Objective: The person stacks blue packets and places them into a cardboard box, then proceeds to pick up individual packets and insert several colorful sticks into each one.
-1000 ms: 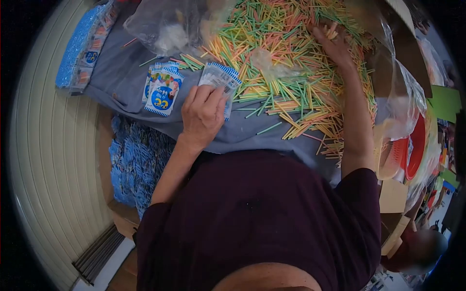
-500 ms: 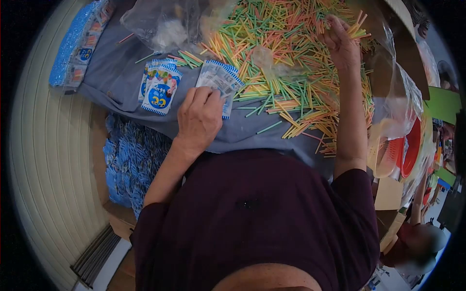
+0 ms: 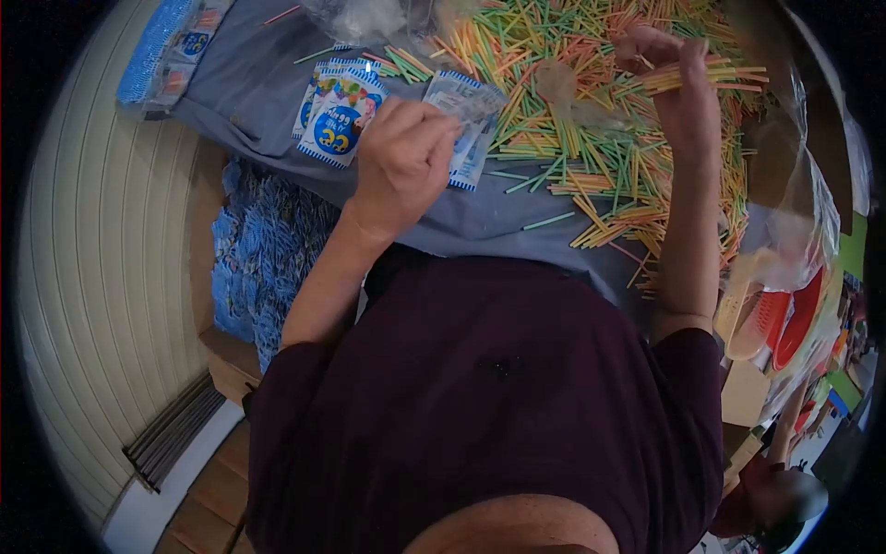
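Note:
My left hand (image 3: 403, 166) is closed just left of the flat clear-and-blue packets (image 3: 471, 152); whatever its fingers pinch is too small to make out. Left of it lie printed blue-and-white packets (image 3: 340, 127), overlapping on the grey cloth (image 3: 249, 83). At the upper right my right hand (image 3: 678, 88) is closed around a small bunch of yellow and orange sticks (image 3: 738, 76), raised over the pile. The big pile of green, yellow and pink sticks (image 3: 591, 138) spreads beneath and beside it.
Blue packets (image 3: 263, 258) fill a cardboard box below the cloth's left edge. A strip of packets (image 3: 161, 55) lies at the upper left. Clear plastic bags (image 3: 369, 17) are at the top. Red baskets (image 3: 798, 319) stand at the right; another person (image 3: 771, 494) is at lower right.
My left hand has lifted off the clear packets, its fingers curled. My right hand has turned, and its sticks now point right. The whole view has shifted.

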A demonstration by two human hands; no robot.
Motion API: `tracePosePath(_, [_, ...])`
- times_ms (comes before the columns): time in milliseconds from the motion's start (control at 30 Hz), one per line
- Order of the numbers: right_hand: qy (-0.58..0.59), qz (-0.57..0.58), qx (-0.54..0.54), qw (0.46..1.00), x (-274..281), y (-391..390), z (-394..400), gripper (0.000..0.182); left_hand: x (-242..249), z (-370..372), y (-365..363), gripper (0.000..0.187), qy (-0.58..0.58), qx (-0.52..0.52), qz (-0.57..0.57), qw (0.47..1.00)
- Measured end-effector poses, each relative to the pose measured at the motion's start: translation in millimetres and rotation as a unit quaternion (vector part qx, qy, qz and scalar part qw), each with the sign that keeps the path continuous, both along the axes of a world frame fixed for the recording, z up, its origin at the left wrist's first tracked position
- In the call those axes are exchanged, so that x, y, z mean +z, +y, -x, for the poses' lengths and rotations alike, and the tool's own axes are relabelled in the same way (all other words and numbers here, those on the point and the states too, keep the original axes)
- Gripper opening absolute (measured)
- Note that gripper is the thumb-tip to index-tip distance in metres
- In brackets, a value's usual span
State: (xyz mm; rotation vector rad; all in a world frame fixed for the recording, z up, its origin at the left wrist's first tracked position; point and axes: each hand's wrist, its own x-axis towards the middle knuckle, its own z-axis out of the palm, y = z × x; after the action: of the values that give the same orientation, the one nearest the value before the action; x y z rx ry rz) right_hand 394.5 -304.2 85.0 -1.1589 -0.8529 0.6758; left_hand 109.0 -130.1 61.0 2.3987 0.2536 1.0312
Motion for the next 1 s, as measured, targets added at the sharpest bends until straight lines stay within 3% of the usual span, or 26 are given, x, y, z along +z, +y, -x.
tracePosePath(33, [-0.002, 0.000, -0.008, 1.000, 6, 2, 8, 0.065, -10, 3, -6, 0.009, 0.048, -0.004, -0.061, 0.997])
tracePosePath(100, [-0.164, 0.173, -0.184, 0.954, 29, 2, 22, 0.061, -21, 2, -17, 0.010, 0.074, 0.008, -0.175, 0.982])
tracePosePath(133, [-0.280, 0.231, -0.190, 0.912, 41, -3, 17, 0.048, -17, 1, -21, 0.010, 0.067, -0.001, -0.175, 0.982])
tracePosePath(167, [-0.281, 0.235, -0.197, 0.909, 52, -9, 16, 0.048, -12, 2, -25, 0.016, 0.104, 0.015, -0.155, 0.982])
tracePosePath(233, [-0.347, 0.436, -0.238, 0.796, 67, -14, 18, 0.034, -10, 0, -26, 0.021, 0.138, 0.035, -0.134, 0.981])
tracePosePath(267, [-0.350, 0.435, -0.239, 0.794, 49, -24, -3, 0.034, -12, -1, -24, 0.015, 0.131, 0.033, -0.140, 0.981])
tracePosePath(333, [-0.513, 0.317, -0.150, 0.784, -3, -52, -60, 0.039, -15, -1, -18, 0.010, 0.123, 0.029, -0.146, 0.981])
tracePosePath(367, [-0.513, 0.319, -0.152, 0.782, 4, -51, -50, 0.039, -17, -2, -14, 0.010, 0.093, 0.019, -0.094, 0.991])
tracePosePath(433, [-0.601, 0.423, -0.135, 0.664, 23, -45, -21, 0.044, -17, -5, -11, 0.010, 0.062, 0.002, -0.040, 0.997])
tracePosePath(467, [-0.600, 0.426, -0.137, 0.663, 18, -45, -23, 0.044, -15, -6, -10, 0.010, 0.046, 0.002, -0.036, 0.998])
tracePosePath(533, [-0.648, 0.482, -0.134, 0.574, -1, -40, -29, 0.049, -15, -5, -11, 0.011, 0.033, 0.005, -0.031, 0.999])
tracePosePath(567, [-0.648, 0.481, -0.134, 0.575, -8, -33, -29, 0.049, -17, -5, -13, 0.009, 0.043, 0.001, -0.062, 0.997])
tracePosePath(733, [-0.714, 0.522, -0.152, 0.441, -24, -8, -56, 0.049, -14, -5, -28, 0.004, 0.088, 0.023, -0.151, 0.984])
tracePosePath(767, [-0.717, 0.516, -0.145, 0.445, -29, -11, -60, 0.049, -9, -8, -31, 0.003, 0.103, 0.032, -0.147, 0.983])
tracePosePath(933, [-0.812, 0.171, -0.287, 0.479, -47, -32, -93, 0.037, -17, -11, -20, 0.003, 0.107, 0.050, -0.127, 0.985])
tracePosePath(967, [-0.813, 0.170, -0.286, 0.478, -46, -36, -94, 0.037, -15, -11, -15, 0.004, 0.091, 0.045, -0.092, 0.991])
tracePosePath(1000, [-0.627, 0.250, -0.285, 0.681, -25, -36, -73, 0.029, -15, -10, -12, 0.005, 0.075, 0.037, -0.056, 0.995])
